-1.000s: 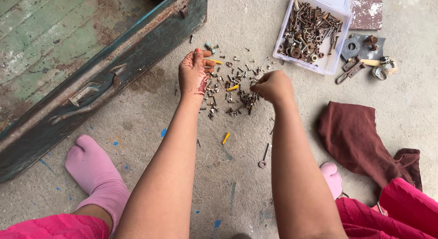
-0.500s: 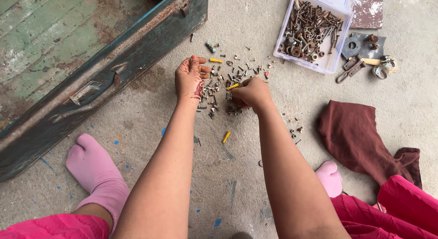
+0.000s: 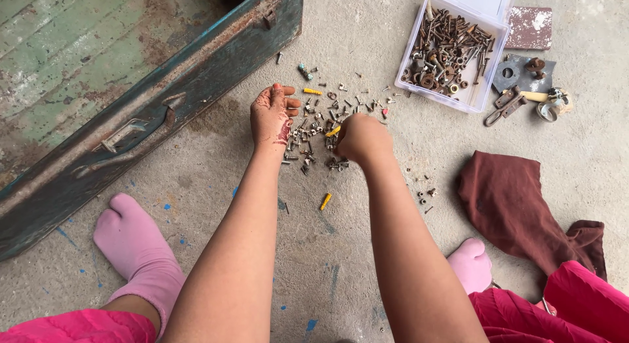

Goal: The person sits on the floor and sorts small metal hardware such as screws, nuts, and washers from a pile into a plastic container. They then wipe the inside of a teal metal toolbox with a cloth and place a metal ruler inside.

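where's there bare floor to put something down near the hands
Bare concrete lies between the rusty green metal trunk and the left hand, and between the maroon cloth and the clear plastic box of rusty bolts. Crowded: the scattered screws by the right hand.

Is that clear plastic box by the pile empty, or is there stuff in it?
Not empty. The clear plastic box is open at the top, and rusty screws, bolts and washers cover most of its floor.

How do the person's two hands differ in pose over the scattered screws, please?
The left hand lies open, palm up with fingers spread, beside the screws; the right hand is curled, knuckles up, pressed down onto them. The left palm shows reddish staining; the right shows only its back. Both are bare.
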